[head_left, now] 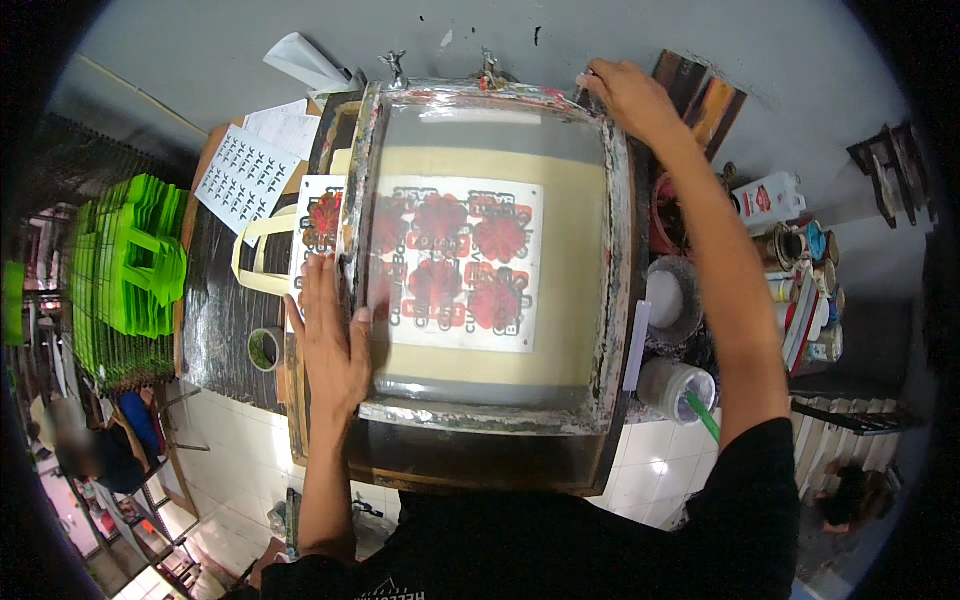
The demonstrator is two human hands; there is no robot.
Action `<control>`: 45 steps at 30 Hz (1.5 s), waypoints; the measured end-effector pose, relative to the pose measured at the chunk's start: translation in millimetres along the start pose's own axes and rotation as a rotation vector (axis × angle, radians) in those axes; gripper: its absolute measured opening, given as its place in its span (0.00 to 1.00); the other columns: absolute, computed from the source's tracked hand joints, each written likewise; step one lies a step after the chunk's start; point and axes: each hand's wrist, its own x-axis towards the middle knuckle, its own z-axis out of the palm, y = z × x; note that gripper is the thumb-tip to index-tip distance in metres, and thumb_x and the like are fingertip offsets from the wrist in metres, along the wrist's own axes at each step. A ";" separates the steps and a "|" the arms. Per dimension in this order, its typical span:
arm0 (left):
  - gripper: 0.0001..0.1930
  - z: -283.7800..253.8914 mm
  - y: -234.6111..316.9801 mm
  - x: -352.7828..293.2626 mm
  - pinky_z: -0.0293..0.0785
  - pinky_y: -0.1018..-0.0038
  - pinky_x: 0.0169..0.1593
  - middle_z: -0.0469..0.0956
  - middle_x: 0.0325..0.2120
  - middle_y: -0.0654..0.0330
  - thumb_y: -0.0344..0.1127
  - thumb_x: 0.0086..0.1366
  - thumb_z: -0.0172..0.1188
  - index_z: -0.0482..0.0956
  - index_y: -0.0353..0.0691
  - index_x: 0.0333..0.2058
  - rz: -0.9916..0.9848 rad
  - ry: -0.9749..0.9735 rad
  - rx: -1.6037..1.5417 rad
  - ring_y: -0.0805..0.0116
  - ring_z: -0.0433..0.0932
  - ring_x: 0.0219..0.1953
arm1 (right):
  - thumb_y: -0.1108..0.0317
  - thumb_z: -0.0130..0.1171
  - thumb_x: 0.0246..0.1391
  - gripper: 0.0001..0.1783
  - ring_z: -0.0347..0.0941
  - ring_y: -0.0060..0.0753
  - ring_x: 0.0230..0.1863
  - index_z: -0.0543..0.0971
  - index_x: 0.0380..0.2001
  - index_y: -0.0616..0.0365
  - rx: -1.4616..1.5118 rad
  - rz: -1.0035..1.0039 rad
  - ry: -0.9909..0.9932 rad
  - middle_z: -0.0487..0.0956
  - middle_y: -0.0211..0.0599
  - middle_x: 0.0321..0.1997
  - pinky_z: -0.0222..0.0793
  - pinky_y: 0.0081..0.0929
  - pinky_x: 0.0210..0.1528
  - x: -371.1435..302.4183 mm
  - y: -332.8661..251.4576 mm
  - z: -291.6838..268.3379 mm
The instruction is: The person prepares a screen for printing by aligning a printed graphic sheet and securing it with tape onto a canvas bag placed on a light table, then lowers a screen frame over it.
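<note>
A screen-printing frame (610, 250) with a see-through mesh lies flat before me, its wooden edges smeared with paint. Beneath the mesh a white sheet with red flowers and dark lettering (440, 270) shows through. The sheet sticks out past the frame's left edge, over a cream tote bag whose handle (245, 262) loops out to the left. My left hand (335, 340) rests there with fingers stretched out, on the sheet beside the frame. Reaching to the frame's far right corner, my right hand (635, 100) has its fingers closed around something small and dark, mostly hidden.
Metal clamps (488, 72) stand along the frame's far edge. Green bags (130, 260) hang in a stack at far left, near a tape roll (266, 349) and printed papers (245, 175). Tubs, cans and a white jug (770, 198) crowd the right. A person (100, 440) sits lower left.
</note>
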 end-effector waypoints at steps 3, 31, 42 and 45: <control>0.34 1.2 -6.8 0.5 0.33 0.45 0.77 0.54 0.75 0.44 0.40 0.73 0.50 0.56 0.33 0.73 -0.027 -0.037 -0.053 0.45 0.47 0.78 | 0.47 0.45 0.74 0.23 0.76 0.58 0.52 0.77 0.45 0.56 -0.041 -0.127 -0.084 0.81 0.53 0.44 0.71 0.52 0.50 10.3 16.0 -10.1; 0.38 2.5 -21.4 0.1 0.24 0.40 0.75 0.44 0.77 0.38 0.35 0.68 0.58 0.55 0.30 0.73 0.103 -0.057 -0.231 0.39 0.37 0.79 | 0.44 0.45 0.72 0.29 0.74 0.59 0.59 0.80 0.52 0.59 -0.059 -0.152 0.051 0.81 0.56 0.55 0.69 0.50 0.62 99.5 -135.1 2.3; 0.39 4.7 -29.5 -1.7 0.25 0.36 0.74 0.40 0.78 0.41 0.42 0.71 0.56 0.53 0.34 0.74 0.134 -0.073 -0.278 0.39 0.34 0.80 | 0.46 0.39 0.75 0.27 0.80 0.63 0.43 0.76 0.46 0.58 -0.087 -0.132 -0.118 0.84 0.54 0.39 0.75 0.58 0.47 138.6 -209.2 29.1; 0.39 9.5 -29.1 -2.4 0.26 0.36 0.74 0.40 0.78 0.41 0.44 0.71 0.56 0.52 0.35 0.75 0.163 -0.063 -0.296 0.39 0.34 0.79 | 0.48 0.40 0.75 0.25 0.82 0.63 0.44 0.77 0.47 0.58 -0.103 0.017 -0.030 0.85 0.56 0.41 0.76 0.57 0.47 131.6 -221.2 46.7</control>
